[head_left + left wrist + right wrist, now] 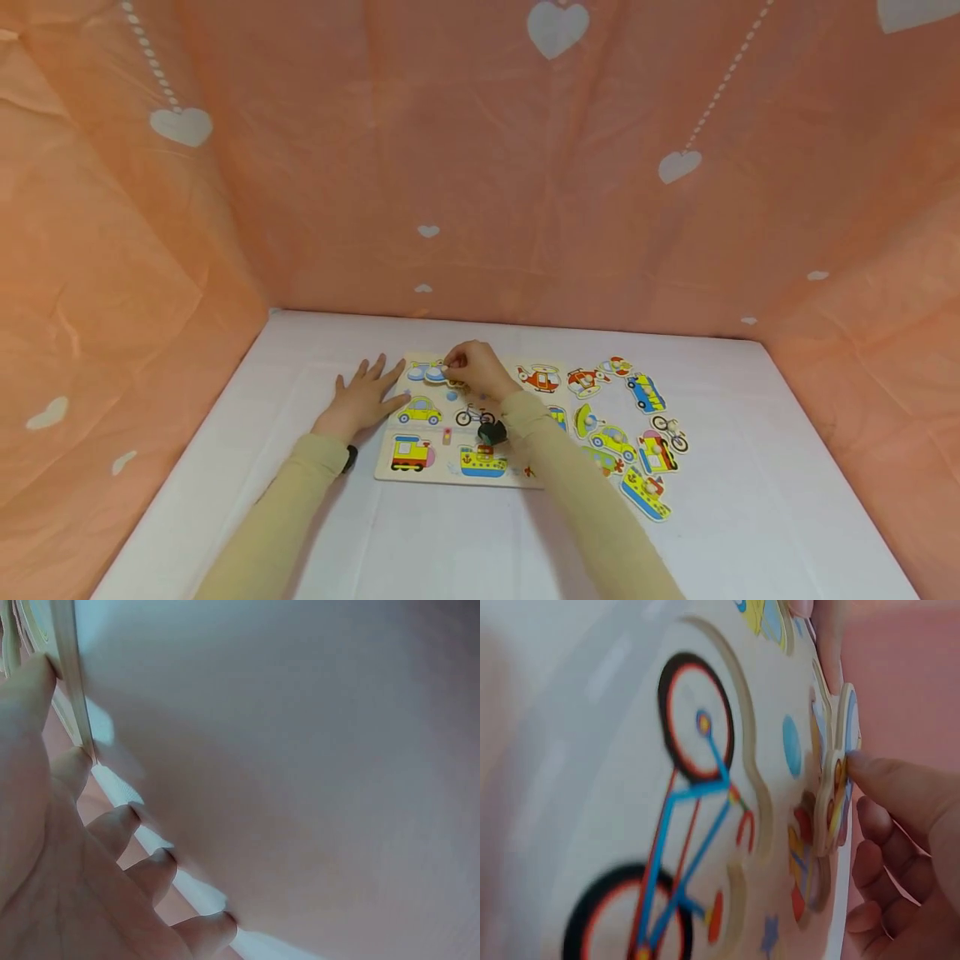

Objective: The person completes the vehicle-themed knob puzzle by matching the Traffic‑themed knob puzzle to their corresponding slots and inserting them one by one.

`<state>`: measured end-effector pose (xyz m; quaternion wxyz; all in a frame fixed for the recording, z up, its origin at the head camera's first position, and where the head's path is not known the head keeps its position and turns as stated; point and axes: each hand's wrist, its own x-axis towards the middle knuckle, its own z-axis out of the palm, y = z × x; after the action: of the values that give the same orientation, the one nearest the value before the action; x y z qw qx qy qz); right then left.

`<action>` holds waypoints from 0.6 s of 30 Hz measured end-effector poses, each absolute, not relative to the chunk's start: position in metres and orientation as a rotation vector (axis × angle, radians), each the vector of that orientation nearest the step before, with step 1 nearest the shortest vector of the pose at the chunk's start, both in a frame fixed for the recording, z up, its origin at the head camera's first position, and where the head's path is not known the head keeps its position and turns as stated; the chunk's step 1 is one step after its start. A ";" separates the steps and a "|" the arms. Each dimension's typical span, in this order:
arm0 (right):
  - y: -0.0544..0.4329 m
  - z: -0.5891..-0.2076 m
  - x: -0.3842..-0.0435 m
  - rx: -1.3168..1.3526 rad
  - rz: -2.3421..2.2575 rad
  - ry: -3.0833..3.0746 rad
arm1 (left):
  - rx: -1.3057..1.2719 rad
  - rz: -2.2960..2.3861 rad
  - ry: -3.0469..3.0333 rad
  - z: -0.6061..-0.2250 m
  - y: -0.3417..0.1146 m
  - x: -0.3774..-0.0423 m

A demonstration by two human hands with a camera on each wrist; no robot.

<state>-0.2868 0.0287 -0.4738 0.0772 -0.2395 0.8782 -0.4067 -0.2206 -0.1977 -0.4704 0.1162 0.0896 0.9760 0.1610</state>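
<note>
A wooden peg puzzle board (445, 465) with printed vehicles lies flat on the table. My right hand (480, 371) pinches a blue, white and yellow puzzle piece (844, 765) between thumb and fingers, over the recess at the board's top left. Part of that piece is hidden by the fingers, so its exact vehicle is unclear. At the board's left edge, my left hand (363, 400) lies with fingers spread. Its thumb and index finger touch the board (73, 675) in the left wrist view, while the other fingertips rest on the table.
Loose pieces lie right of the board: a helicopter (585, 382), a bus (647, 394), a bicycle (670, 433), a train (657, 453), a car (615, 442), a boat (645, 494) and others. A pink-orange curtain (480, 167) with hearts encloses the white table (750, 517).
</note>
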 end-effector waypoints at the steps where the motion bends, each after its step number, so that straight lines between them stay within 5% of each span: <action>1: 0.026 -0.474 -0.287 -0.719 -1.215 2.638 | 0.262 0.468 2.858 -0.470 -0.197 -0.220; 18: 0.002 -0.483 -0.282 -0.618 -1.258 2.635 | 0.266 0.436 2.868 -0.469 -0.196 -0.219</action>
<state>-0.2819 0.0024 -0.4834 0.0786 -0.2064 0.8802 -0.4202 -0.2186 -0.1958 -0.4686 0.1142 0.0908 0.9781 0.1487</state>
